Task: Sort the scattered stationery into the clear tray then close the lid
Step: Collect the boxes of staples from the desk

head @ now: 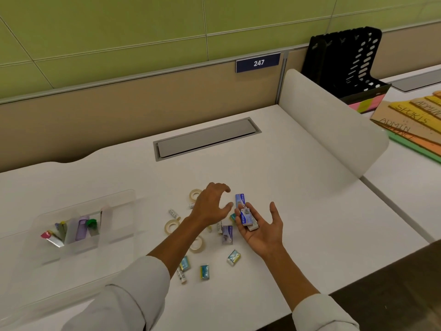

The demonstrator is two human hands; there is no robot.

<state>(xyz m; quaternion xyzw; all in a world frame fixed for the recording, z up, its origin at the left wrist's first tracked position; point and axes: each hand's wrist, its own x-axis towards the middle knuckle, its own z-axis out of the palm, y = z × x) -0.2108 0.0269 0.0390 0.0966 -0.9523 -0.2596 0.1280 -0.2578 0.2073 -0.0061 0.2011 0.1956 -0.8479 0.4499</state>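
The right hand (261, 229) lies palm up, fingers relaxed, cradling stacked blue staple boxes (247, 218) whose long axes run along the fingers, away from the person. The left hand (211, 205) hovers just beside them, fingers arched wide (holding nothing). The clear tray (114, 211) sits well left of it; bare desk (310, 199) lies right.

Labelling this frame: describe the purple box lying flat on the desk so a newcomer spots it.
On the white desk, find the scatter of small items in the middle. Left of the upturned right hand, which carries similar boxes, lies the purple box. Neighbouring packets are smaller and teal; it is the only purple box lying flat on the desk.
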